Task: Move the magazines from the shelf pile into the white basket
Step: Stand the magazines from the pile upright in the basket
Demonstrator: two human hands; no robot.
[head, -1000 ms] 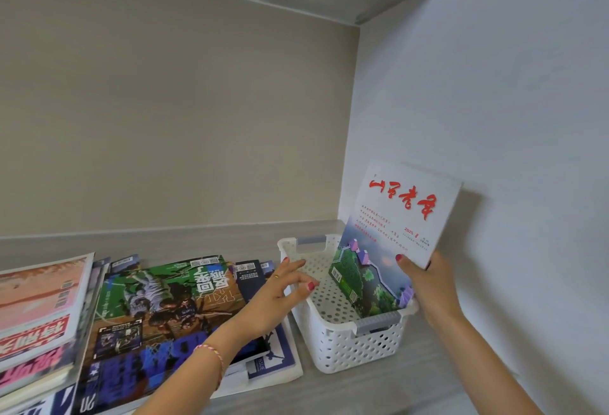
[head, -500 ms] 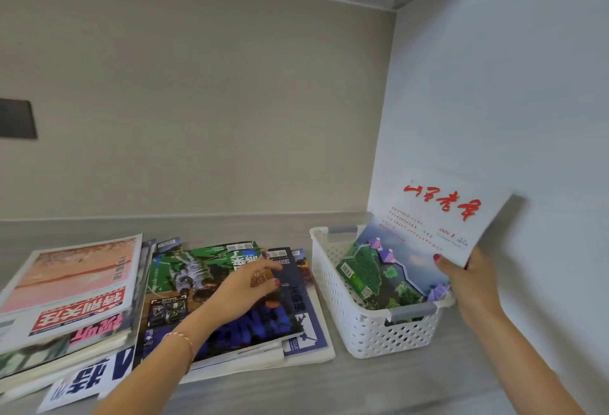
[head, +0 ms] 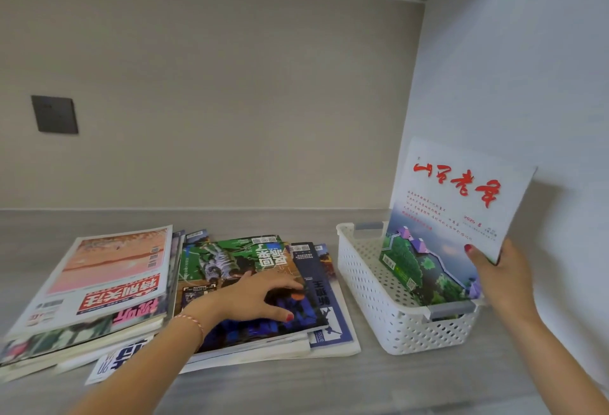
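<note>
A white perforated basket with grey handles stands on the shelf by the right wall. In it a white magazine with red lettering and a landscape picture stands upright; my right hand grips its right edge. My left hand lies flat with spread fingers on the green and blue magazine topping the middle pile. A second pile, topped by a pink and red magazine, lies further left.
The grey shelf board runs along the front. The beige back wall carries a dark square plate. The white side wall stands right behind the basket.
The view has swung left and down. My left hand has gone from above the basket's left rim onto the middle pile. The white magazine stands more upright in the basket.
</note>
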